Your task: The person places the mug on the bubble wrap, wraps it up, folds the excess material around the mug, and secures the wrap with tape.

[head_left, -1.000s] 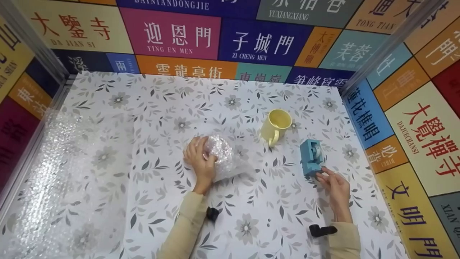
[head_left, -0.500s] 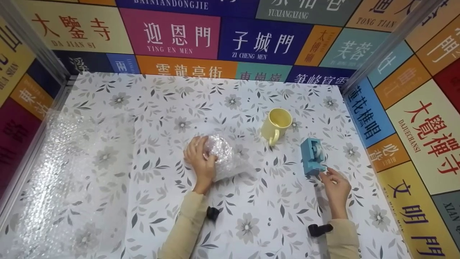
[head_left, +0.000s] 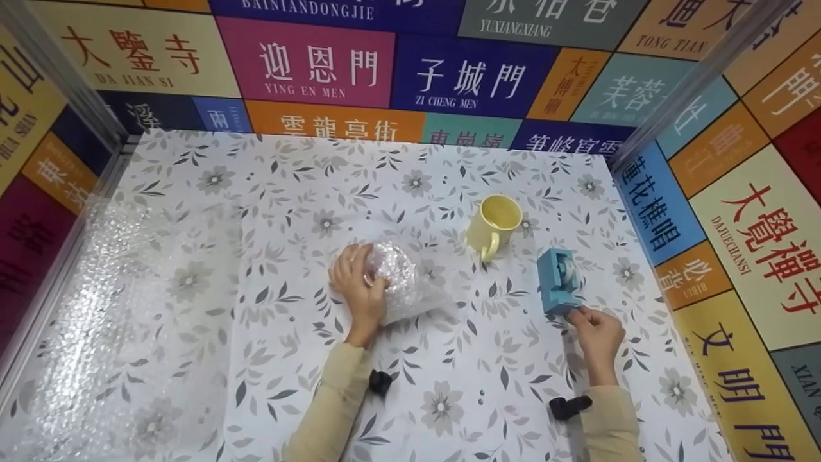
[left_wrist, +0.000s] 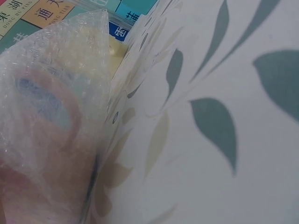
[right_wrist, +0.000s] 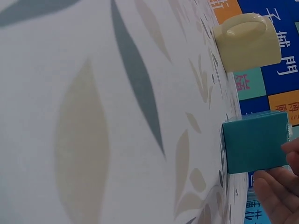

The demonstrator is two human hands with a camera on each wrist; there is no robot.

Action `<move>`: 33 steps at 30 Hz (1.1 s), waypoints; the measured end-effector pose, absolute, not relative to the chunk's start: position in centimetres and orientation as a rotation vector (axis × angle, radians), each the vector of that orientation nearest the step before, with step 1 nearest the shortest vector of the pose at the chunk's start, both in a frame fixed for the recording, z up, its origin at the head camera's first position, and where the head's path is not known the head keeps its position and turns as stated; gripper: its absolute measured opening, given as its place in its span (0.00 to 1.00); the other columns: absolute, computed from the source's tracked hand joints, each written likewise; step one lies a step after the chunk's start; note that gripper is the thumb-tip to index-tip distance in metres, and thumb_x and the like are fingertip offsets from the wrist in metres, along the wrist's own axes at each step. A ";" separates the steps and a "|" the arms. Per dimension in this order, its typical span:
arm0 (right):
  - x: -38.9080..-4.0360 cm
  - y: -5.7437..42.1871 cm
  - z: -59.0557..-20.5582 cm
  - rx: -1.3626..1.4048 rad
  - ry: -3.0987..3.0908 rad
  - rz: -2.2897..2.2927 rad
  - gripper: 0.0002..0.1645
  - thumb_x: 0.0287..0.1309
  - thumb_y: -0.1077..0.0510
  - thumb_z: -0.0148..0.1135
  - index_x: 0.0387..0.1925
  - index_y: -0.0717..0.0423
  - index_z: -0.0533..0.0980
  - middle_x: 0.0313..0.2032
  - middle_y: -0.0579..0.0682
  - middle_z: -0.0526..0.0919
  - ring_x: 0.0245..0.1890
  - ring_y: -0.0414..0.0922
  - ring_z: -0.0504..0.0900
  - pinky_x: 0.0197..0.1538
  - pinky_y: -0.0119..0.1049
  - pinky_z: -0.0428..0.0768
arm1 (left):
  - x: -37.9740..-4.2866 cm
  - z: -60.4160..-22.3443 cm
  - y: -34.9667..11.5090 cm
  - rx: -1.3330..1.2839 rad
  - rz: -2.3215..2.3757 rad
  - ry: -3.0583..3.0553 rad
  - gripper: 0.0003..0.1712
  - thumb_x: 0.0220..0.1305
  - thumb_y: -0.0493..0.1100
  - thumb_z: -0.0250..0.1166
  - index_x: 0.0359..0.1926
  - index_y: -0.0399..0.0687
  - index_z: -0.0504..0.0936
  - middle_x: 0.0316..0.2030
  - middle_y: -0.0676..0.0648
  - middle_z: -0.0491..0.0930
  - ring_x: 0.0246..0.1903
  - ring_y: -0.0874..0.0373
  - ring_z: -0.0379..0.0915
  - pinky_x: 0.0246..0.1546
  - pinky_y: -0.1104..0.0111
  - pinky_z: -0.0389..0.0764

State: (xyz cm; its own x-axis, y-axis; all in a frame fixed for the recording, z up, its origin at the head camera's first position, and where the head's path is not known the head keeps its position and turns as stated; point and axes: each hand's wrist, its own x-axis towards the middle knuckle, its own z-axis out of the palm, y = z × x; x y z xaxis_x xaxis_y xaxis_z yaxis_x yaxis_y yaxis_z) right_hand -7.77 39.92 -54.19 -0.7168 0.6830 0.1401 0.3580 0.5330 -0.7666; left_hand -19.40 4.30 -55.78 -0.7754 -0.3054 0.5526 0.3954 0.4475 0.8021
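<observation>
On the patterned table, my left hand (head_left: 358,285) grips a pinkish mug wrapped in bubble wrap (head_left: 399,276). Through the wrap (left_wrist: 56,60), the left wrist view shows the mug's pink loop handle (left_wrist: 70,105). My right hand (head_left: 596,327) is at the near end of a blue tape dispenser (head_left: 550,282), thumb and forefinger pinching at its cutting edge, where the tape end is; the strip itself is barely visible. In the right wrist view the fingers (right_wrist: 275,186) lie right beside the dispenser (right_wrist: 257,142). A roll of clear tape (head_left: 566,269) sits in the dispenser.
A yellow mug (head_left: 492,224) stands upright behind the dispenser, handle toward me. A large sheet of bubble wrap (head_left: 128,321) lies flat on the table's left side. Printed panels (head_left: 308,61) wall the table at the back and both sides.
My right hand's fingers shifted slightly at the dispenser's front end, and their tips have closed together there. The left hand and wrapped mug stayed in place.
</observation>
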 end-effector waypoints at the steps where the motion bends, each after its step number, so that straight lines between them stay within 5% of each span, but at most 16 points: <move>1: -7.8 39.9 -54.2 -0.843 -2.337 1.027 0.22 0.47 0.65 0.61 0.05 0.60 0.65 0.21 0.54 0.81 0.23 0.37 0.72 0.19 0.28 0.62 | -19.4 -55.8 4.3 -0.076 -1.373 -2.039 0.28 0.38 0.42 0.49 0.46 0.47 0.76 0.49 0.39 0.70 0.52 0.46 0.61 0.55 0.50 0.50; 4: -7.9 40.0 -54.3 -0.821 -2.313 1.026 0.21 0.45 0.66 0.61 0.04 0.59 0.64 0.09 0.45 0.71 0.14 0.37 0.65 0.16 0.29 0.60 | -19.4 -55.8 4.4 -0.080 -1.382 -2.026 0.28 0.37 0.42 0.49 0.46 0.47 0.76 0.49 0.40 0.70 0.51 0.46 0.60 0.55 0.50 0.49; 8: -7.9 39.9 -54.2 -0.833 -2.301 1.046 0.20 0.44 0.66 0.60 0.05 0.59 0.65 0.05 0.40 0.63 0.10 0.39 0.61 0.15 0.30 0.59 | -19.4 -55.8 4.4 -0.073 -1.383 -2.026 0.29 0.36 0.42 0.50 0.46 0.47 0.76 0.49 0.40 0.70 0.51 0.47 0.61 0.55 0.51 0.49; 26: -8.0 40.4 -54.8 -0.871 -2.266 1.043 0.20 0.48 0.67 0.57 0.06 0.59 0.64 0.06 0.44 0.64 0.09 0.39 0.61 0.15 0.30 0.60 | -19.2 -55.6 4.4 -0.054 -1.385 -2.058 0.29 0.37 0.42 0.50 0.47 0.47 0.76 0.51 0.40 0.70 0.52 0.46 0.60 0.57 0.51 0.48; 33: -7.3 40.5 -54.5 -0.956 -2.411 1.053 0.19 0.52 0.58 0.60 0.09 0.60 0.72 0.08 0.40 0.71 0.14 0.39 0.66 0.20 0.30 0.64 | -19.5 -55.7 4.2 -0.090 -1.374 -2.041 0.28 0.38 0.41 0.50 0.47 0.47 0.76 0.50 0.41 0.70 0.52 0.47 0.60 0.57 0.51 0.49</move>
